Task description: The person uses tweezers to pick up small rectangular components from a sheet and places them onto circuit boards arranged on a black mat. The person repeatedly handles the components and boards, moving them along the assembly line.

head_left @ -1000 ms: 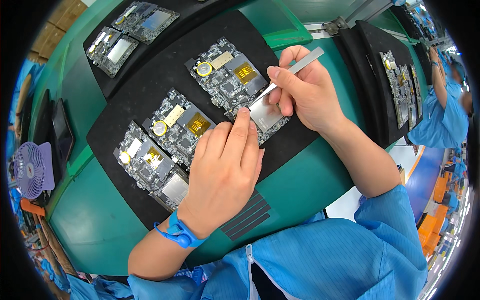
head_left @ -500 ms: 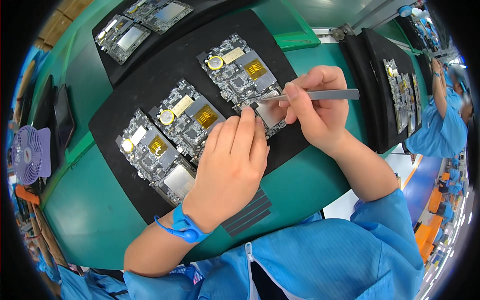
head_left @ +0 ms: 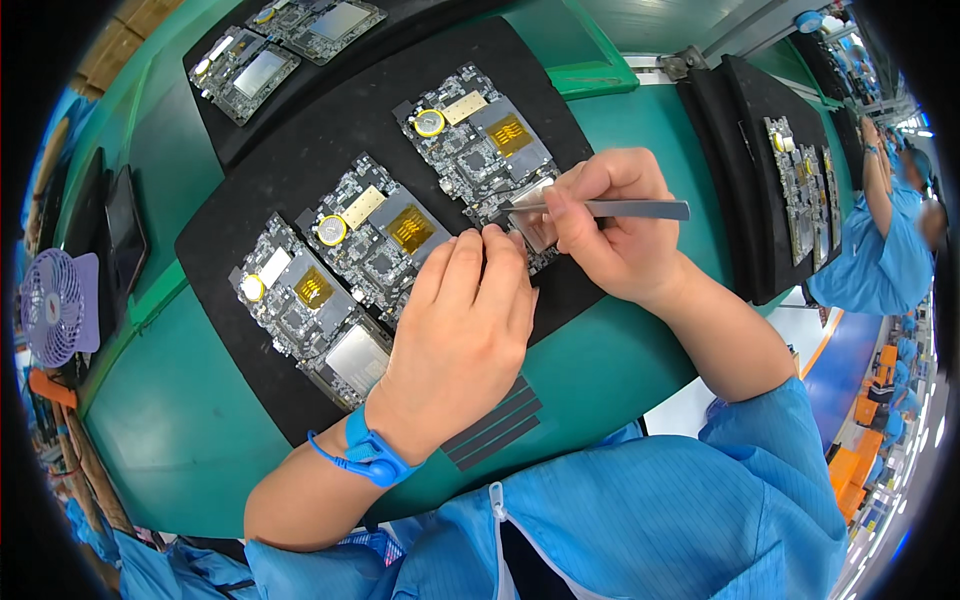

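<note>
My right hand (head_left: 625, 235) is closed round a pair of metal tweezers (head_left: 645, 209). Their tip reaches a small dark piece at the near end of the right circuit board (head_left: 478, 160), by a silver shield; whether they grip it I cannot tell. My left hand (head_left: 465, 325) lies with fingers stretched out, fingertips by that board's near edge, covering part of the middle circuit board (head_left: 380, 268). Farther left lies a third circuit board (head_left: 290, 325). Each board carries a round yellow-rimmed cell and an amber film patch. All three rest on a black foam mat (head_left: 225, 220).
Dark strips (head_left: 495, 425) lie on the green bench (head_left: 180, 400) near me. More boards (head_left: 255, 80) sit on black foam at the back left, others (head_left: 800, 190) on foam at right. A purple fan (head_left: 55, 310) stands far left. My left wrist wears a blue corded strap (head_left: 372, 458).
My right hand and the tweezers have shifted slightly left and toward me. My left fingertips have drawn back a little from the right board. The boards stay in place.
</note>
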The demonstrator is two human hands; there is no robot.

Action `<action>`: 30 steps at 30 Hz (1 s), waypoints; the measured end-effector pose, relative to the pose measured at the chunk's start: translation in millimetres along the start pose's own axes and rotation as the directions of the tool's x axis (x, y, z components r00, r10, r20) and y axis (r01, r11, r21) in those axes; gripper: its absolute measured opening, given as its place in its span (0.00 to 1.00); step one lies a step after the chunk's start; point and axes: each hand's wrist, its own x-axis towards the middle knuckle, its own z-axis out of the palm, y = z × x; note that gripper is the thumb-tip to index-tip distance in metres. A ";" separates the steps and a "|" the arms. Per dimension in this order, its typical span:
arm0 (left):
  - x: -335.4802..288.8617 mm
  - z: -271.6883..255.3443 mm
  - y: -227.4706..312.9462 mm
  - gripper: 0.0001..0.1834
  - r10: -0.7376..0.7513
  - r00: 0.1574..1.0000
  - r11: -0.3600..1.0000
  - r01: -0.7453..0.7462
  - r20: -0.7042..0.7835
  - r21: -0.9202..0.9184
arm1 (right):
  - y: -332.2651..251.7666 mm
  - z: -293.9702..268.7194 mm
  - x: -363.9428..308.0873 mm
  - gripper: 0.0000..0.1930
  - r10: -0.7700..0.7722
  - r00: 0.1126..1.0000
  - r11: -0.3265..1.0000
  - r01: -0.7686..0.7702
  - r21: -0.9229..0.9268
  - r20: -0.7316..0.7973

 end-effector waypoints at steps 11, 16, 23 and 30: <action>-16.6 -45.2 23.4 0.20 0.051 0.993 0.990 -0.035 0.110 -0.139 | -39.8 -18.1 4.3 0.11 0.419 0.902 0.792 -0.304 0.530 -0.107; -82.5 -49.8 42.1 0.17 0.184 0.959 0.962 -0.130 0.216 -0.241 | -82.1 -25.0 -53.0 0.11 0.532 0.810 0.621 -0.572 0.536 0.247; -96.7 -37.3 40.8 0.15 0.234 0.964 0.956 -0.206 0.124 -0.208 | -88.8 -10.7 -108.3 0.11 0.500 0.835 0.753 -0.550 0.362 0.228; -94.1 -38.2 39.1 0.16 0.270 0.951 0.949 -0.237 0.148 -0.206 | -88.6 -5.7 -109.9 0.11 0.480 0.850 0.782 -0.527 0.333 0.217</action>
